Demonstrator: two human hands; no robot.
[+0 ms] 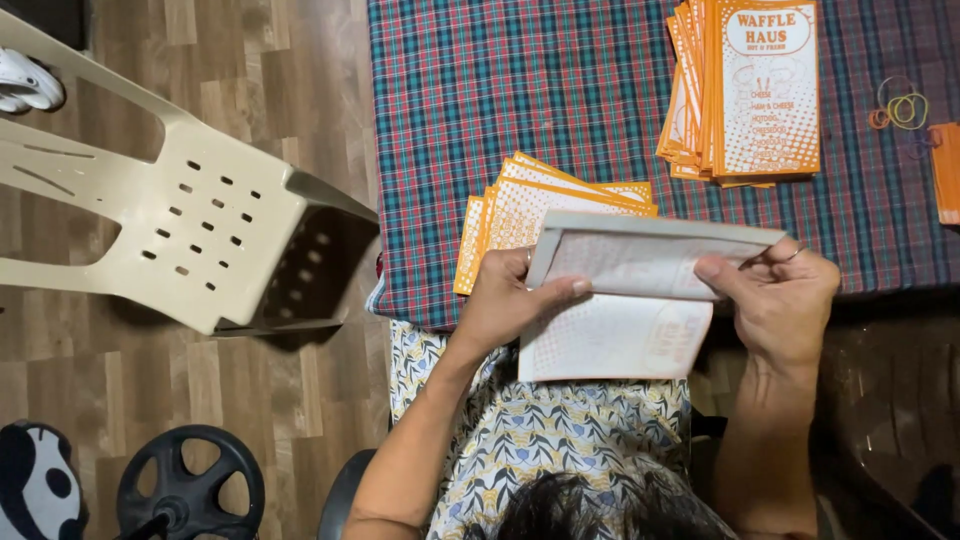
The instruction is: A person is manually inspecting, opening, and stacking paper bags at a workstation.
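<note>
Both hands grip one paper bag (620, 300), pale with faint orange print, held just off the near edge of the table (600, 80) and above the person's lap. The left hand (505, 300) clasps the bag's left edge, its thumb lying across the front and the fingers tucked behind. The right hand (780, 295) pinches the right side, thumb pressed onto the folded-over top flap, fingers behind; a ring shows on one finger. The bag's upper part is bent toward the person along a crease, so its grey underside shows as a band across the top, while the lower part hangs flat toward the lap.

Just beyond the left hand, a fanned pile of orange-and-white bags (545, 205) lies on the table's near edge, partly hidden by the held bag. Farther off and to the right, a taller stack of bags (755, 90) with orange borders rests on the checked cloth that covers the table. Near the far right edge lie a few rubber bands (900, 108), orange, yellow and purple, and beside them an orange strip of another stack (947, 170) cut off by the frame.

To the left, on the wooden floor, stands a cream plastic chair (180, 210). A black wheel (190, 485) sits at the near left.
</note>
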